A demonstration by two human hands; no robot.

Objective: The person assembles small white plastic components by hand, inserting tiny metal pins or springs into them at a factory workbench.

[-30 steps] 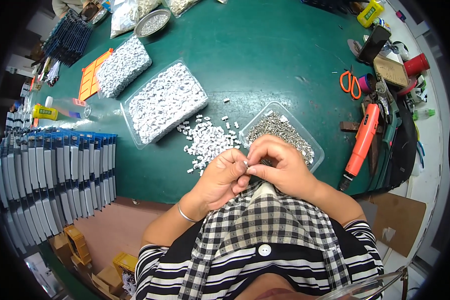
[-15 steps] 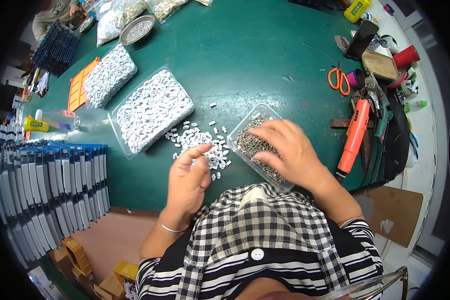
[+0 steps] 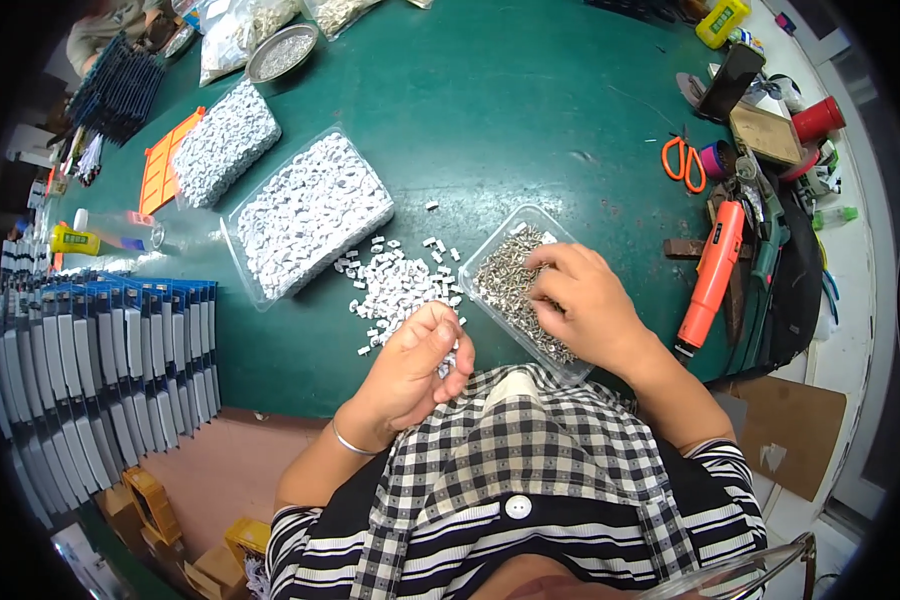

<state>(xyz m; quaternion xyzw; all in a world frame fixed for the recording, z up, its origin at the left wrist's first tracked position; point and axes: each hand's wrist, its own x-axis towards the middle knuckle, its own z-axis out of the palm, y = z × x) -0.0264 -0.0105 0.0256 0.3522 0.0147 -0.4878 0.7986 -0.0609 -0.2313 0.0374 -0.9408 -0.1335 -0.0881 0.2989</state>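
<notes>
The left hand (image 3: pixel 420 360) was spread half a second ago; now its thumb lies along the curled fingers, and whether a piece is held inside cannot be told. The loose white pieces (image 3: pixel 395 285) lie just beyond it. The right hand (image 3: pixel 590 305) has bent its fingers further over the metal parts (image 3: pixel 505 275) in the clear tub (image 3: pixel 469 285); its thumb and forefinger look slightly apart, with no part visibly gripped. The hands thus seem to be at separate supplies, the right one probably picking.

Both work over a green table (image 3: pixel 470 120), worn in patches. Beyond the left hand stands a tray heaped with white pieces (image 3: pixel 315 215); farther left are rows of grey and blue parts (image 3: pixel 100 350). To the right hand's right lie an orange power screwdriver (image 3: pixel 712 275) and scissors (image 3: pixel 683 165). Left of the person's apron (image 3: pixel 520 440), pinkish floor (image 3: pixel 270 455) shows.
</notes>
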